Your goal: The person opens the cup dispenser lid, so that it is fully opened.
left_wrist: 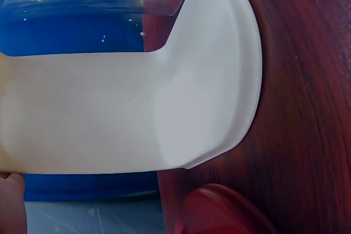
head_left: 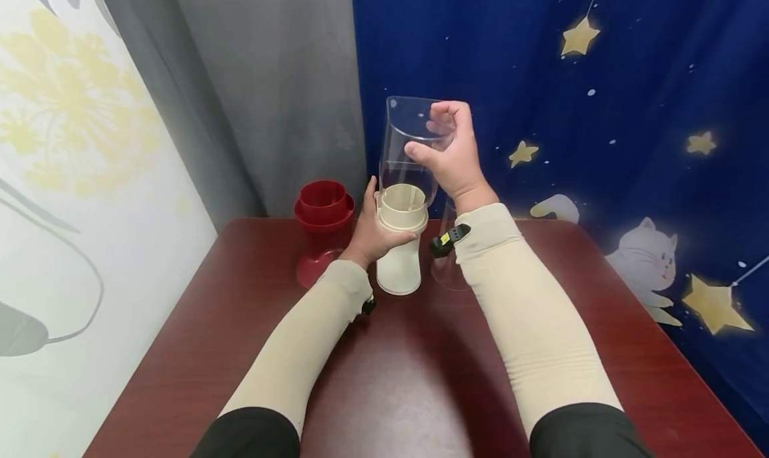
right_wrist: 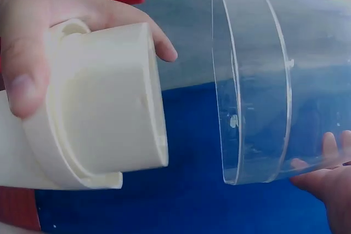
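Note:
My left hand (head_left: 374,234) grips a cream plastic stand (head_left: 400,264) just under its collar, thumb across the front. The stand is upright, with an open tubular neck on top and a flared foot (left_wrist: 211,80) below. My right hand (head_left: 454,152) holds a clear plastic tube (head_left: 393,154) by its upper right side, with the thumb in front. The tube is directly above the stand's neck (right_wrist: 109,102). A gap separates the neck from the tube's lower rim (right_wrist: 227,135) in the right wrist view. Part of the left hand's fingers is hidden behind the stand.
A similar red plastic stand (head_left: 324,227) is left of the cream one on the dark red table (head_left: 384,391). Another clear plastic piece (head_left: 447,274) stands to the right, partly hidden by the right wrist. Grey and blue curtains (head_left: 480,37) hang behind the table.

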A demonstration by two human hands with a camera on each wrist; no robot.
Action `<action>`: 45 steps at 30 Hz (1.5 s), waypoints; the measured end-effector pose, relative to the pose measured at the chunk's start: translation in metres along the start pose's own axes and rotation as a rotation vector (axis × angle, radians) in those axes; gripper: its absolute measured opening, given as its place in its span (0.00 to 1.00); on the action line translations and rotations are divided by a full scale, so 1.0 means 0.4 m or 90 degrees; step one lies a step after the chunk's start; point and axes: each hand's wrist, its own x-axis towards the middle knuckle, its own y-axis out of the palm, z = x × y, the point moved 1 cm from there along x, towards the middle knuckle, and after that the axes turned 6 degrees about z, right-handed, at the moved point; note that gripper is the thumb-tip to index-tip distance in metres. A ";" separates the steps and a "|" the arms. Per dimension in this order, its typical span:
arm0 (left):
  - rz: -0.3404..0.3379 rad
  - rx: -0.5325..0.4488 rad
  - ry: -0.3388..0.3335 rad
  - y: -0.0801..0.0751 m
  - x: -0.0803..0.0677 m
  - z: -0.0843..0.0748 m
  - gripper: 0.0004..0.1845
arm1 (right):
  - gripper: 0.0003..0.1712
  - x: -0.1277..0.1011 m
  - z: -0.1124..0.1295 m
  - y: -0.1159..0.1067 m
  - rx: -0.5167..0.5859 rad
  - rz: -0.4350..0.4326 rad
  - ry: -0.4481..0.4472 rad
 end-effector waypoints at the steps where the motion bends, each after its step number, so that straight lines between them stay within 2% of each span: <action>1: 0.000 0.006 0.005 -0.004 0.000 0.001 0.78 | 0.45 0.004 0.014 -0.005 0.001 0.002 -0.001; 4: 0.000 0.021 0.014 -0.011 0.002 0.002 0.73 | 0.46 0.004 0.043 -0.019 0.002 0.004 0.003; 9: -0.001 0.036 0.002 -0.012 0.001 -0.003 0.63 | 0.45 -0.006 0.067 -0.039 0.007 0.014 0.000; 17: -0.021 0.061 0.049 -0.005 0.004 0.004 0.61 | 0.63 -0.032 0.097 -0.049 0.024 0.014 -0.010; 23: -0.022 0.066 0.052 -0.008 0.002 0.007 0.61 | 0.61 -0.059 0.113 -0.053 0.089 0.007 -0.008; 35: -0.044 0.054 0.054 0.008 -0.004 0.006 0.59 | 0.58 -0.125 0.127 -0.071 0.084 0.025 -0.020; 45: -0.059 0.034 0.071 0.014 0.000 0.011 0.57 | 0.54 -0.166 0.122 -0.085 0.127 0.020 -0.030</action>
